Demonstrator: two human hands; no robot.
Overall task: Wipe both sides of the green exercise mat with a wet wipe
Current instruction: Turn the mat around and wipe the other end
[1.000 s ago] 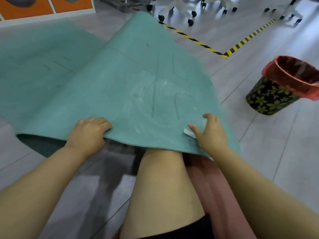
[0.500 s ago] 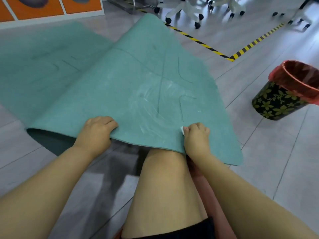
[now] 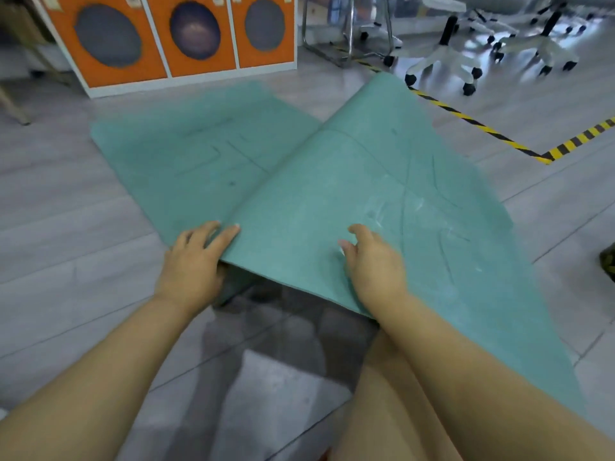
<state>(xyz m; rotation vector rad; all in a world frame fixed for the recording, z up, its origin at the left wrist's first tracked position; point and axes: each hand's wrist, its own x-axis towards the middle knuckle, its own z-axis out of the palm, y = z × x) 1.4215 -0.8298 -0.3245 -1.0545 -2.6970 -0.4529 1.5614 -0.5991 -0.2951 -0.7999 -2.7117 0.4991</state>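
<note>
The grey tiled floor [image 3: 83,227] is filling the view, and spread across it is the green exercise mat [image 3: 332,181], folded over on itself so that the near flap is lying diagonally across the far part, with faint lines and pale smears showing on the upper face. The mat's near edge is lifting off the floor, a dark gap showing beneath it, and its right side is draping down past the person's bare knee [image 3: 392,410]. Behind it, orange cabinet doors [image 3: 199,34] with dark oval panels are standing against the wall, white wheeled chair bases [image 3: 446,61] are sitting at the back right, and yellow-and-black hazard tape [image 3: 482,131] is running across the tiles. Now the hands: the left hand [image 3: 196,261] is gripping the raised corner of the flap, thumb on top, fingers tucked under the edge. The right hand [image 3: 376,261] is resting on the mat's upper face near the edge, fingers loosely bent, with a scrap of white, seemingly the wet wipe [image 3: 341,251], peeking out at the fingertips.
</note>
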